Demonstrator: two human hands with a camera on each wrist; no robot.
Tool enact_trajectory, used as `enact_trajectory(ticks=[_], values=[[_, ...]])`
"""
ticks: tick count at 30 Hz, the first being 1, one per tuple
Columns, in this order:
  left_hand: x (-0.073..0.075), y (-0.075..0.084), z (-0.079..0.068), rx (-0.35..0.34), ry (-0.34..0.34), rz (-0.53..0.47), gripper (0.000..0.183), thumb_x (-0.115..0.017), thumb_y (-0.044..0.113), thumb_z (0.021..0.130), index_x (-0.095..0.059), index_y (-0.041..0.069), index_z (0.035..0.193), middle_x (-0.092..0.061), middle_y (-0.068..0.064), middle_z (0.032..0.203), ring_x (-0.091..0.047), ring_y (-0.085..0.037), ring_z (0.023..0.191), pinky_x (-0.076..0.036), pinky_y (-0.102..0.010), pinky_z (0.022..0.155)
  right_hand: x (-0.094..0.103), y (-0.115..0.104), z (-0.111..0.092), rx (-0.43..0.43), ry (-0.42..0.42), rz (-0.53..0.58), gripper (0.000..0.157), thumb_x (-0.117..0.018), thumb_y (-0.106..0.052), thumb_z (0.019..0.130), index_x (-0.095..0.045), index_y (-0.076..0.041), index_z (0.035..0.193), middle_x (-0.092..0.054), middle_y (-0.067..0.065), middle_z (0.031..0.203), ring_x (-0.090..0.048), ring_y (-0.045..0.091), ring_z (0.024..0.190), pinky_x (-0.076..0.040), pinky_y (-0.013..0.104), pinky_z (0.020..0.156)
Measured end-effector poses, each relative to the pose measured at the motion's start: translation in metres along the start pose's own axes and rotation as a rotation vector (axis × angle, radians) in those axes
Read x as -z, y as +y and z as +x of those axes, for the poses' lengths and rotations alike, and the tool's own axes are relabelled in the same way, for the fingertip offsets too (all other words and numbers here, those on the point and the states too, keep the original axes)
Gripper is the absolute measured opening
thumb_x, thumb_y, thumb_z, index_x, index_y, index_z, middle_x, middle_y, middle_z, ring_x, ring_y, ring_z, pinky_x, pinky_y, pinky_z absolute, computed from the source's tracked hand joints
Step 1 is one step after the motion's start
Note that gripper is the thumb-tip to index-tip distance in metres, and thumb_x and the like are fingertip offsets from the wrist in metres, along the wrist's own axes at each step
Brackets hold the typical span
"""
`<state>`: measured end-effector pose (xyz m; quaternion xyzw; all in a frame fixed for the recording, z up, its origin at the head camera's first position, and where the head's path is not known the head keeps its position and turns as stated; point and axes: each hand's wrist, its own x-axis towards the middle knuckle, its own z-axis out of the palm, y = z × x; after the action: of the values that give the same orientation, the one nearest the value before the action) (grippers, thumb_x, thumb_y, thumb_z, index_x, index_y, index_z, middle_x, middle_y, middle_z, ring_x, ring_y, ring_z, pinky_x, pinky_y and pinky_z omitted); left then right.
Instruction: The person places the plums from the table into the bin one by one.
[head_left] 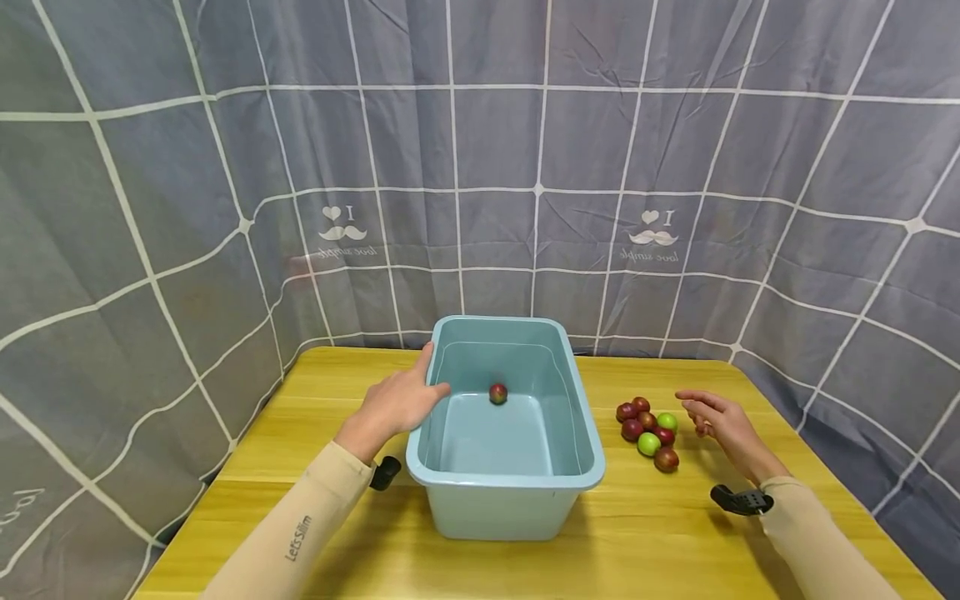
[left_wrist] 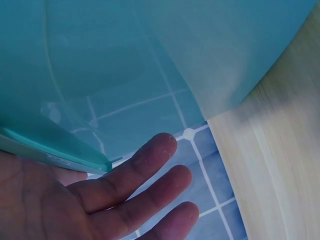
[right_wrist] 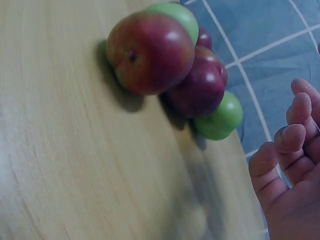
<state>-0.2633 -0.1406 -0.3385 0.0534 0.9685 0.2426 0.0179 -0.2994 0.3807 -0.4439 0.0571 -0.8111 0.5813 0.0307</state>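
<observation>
A light blue plastic tub point(head_left: 505, 481) stands on the table, with one red plum point(head_left: 498, 393) on its floor. My left hand point(head_left: 401, 402) holds the tub's left rim, thumb over the inner side and fingers outside. In the left wrist view those fingers point(left_wrist: 135, 180) extend loosely beneath the rim. To the right of the tub lies a cluster of dark red plums point(head_left: 632, 429) and two green, plum-sized fruits point(head_left: 648, 444). Just right of the cluster, my right hand point(head_left: 723, 425) hovers with loosely bent fingers, holding nothing and apart from the fruit in the right wrist view.
The yellow wood-grain table point(head_left: 337, 517) carries the tub and fruit. A grey curtain point(head_left: 495, 142) with white grid lines surrounds it at the back and sides. Black wrist devices point(head_left: 741, 500) sit on both wrists.
</observation>
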Motion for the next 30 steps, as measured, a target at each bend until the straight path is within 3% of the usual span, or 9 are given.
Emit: enact_trajectory(ticks=[4, 10, 18, 25, 30], values=[[-0.001, 0.001, 0.000, -0.005, -0.006, -0.004, 0.087, -0.046, 0.052, 0.095, -0.003, 0.025, 0.164, -0.065, -0.013, 0.130, -0.066, -0.027, 0.099, -0.044, -0.037, 0.065, 0.002, 0.007, 0.000, -0.023, -0.003, 0.019, 0.034, -0.058, -0.031, 0.103, -0.065, -0.010, 0.128, -0.051, -0.008, 0.078, -0.050, 0.011, 0.069, -0.047, 0.026, 0.063], [-0.002, 0.002, 0.000, -0.011, -0.001, -0.002, 0.086, -0.046, 0.051, 0.095, -0.002, 0.024, 0.164, -0.065, -0.014, 0.129, -0.066, -0.026, 0.096, -0.045, -0.038, 0.065, 0.002, 0.015, 0.003, -0.066, -0.003, 0.015, 0.041, -0.060, -0.033, 0.102, -0.062, -0.004, 0.131, -0.049, -0.007, 0.072, -0.046, 0.011, 0.063, -0.042, 0.027, 0.058], [-0.003, 0.004, 0.000, -0.016, -0.001, -0.004, 0.087, -0.046, 0.051, 0.095, -0.002, 0.024, 0.164, -0.066, -0.014, 0.128, -0.066, -0.026, 0.095, -0.045, -0.038, 0.065, 0.004, 0.026, 0.008, -0.140, 0.008, 0.062, 0.027, -0.063, -0.032, 0.100, -0.068, -0.016, 0.121, -0.048, -0.009, 0.068, -0.046, 0.008, 0.061, -0.042, 0.023, 0.057], [0.001, 0.002, 0.000, 0.008, -0.012, 0.011, 0.086, -0.045, 0.054, 0.095, -0.001, 0.025, 0.164, -0.063, -0.015, 0.135, -0.065, -0.029, 0.104, -0.046, -0.039, 0.068, 0.001, 0.032, 0.010, -0.191, -0.013, -0.008, 0.056, -0.064, -0.037, 0.099, -0.054, 0.002, 0.138, -0.049, -0.008, 0.073, -0.045, 0.008, 0.063, -0.040, 0.025, 0.058], [0.001, 0.001, 0.000, 0.015, -0.024, 0.006, 0.086, -0.044, 0.054, 0.095, -0.001, 0.025, 0.164, -0.063, -0.016, 0.133, -0.064, -0.029, 0.105, -0.045, -0.038, 0.067, -0.001, 0.036, 0.012, -0.198, -0.019, -0.043, 0.061, -0.064, -0.036, 0.099, -0.050, 0.004, 0.141, -0.051, -0.006, 0.078, -0.046, 0.008, 0.065, -0.040, 0.024, 0.059]])
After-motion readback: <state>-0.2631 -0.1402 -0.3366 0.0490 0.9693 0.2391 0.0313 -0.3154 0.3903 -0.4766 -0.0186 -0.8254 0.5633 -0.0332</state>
